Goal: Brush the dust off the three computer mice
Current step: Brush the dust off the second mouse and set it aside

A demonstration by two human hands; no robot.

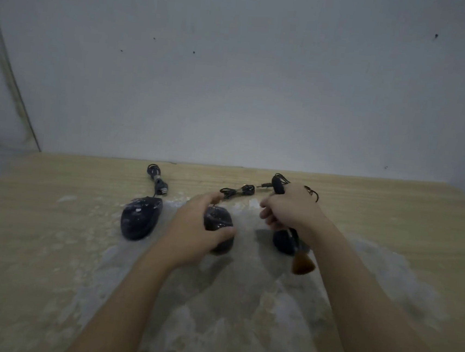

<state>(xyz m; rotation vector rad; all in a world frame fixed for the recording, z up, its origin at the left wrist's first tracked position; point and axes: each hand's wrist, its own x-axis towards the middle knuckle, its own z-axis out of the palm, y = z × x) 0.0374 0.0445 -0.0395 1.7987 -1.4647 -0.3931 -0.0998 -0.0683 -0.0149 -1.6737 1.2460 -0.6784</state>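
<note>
The left hand point(202, 231) was clamped over the middle mouse point(219, 225), thumb on its near side and fingers curled over the far side, pinning it to the counter point(392, 214). The right hand point(290, 209) was clenched around the handle of a brush point(301, 260), whose brown bristles pointed back toward the person and hung just below and behind that hand. The right mouse point(283, 241) lay directly under the right hand, largely hidden by it. The left mouse point(139, 218) lay well to the outer side of the left hand, untouched.

Judgement: the step in hand appeared to be dusting the middle mouse. To do it well, the brush would need turning so the bristles face forward, and the strokes should run away from the holding fingers, off the shell and onto the bare counter rather than toward the neighbouring mice. The left grip should stay low on the flanks so the top surface is exposed. The left mouse showed pale flecks on its shell; whether any mouse was already clean could not be told in this dim light.

The counter was pale wood-grain, heavily smeared with white powder around and in front of both hands. Three coiled cables point(237, 190) lay beyond the hands, near the counter's far edge. Behind stood a plain grey wall point(235, 76) with a few small dark specks.
</note>
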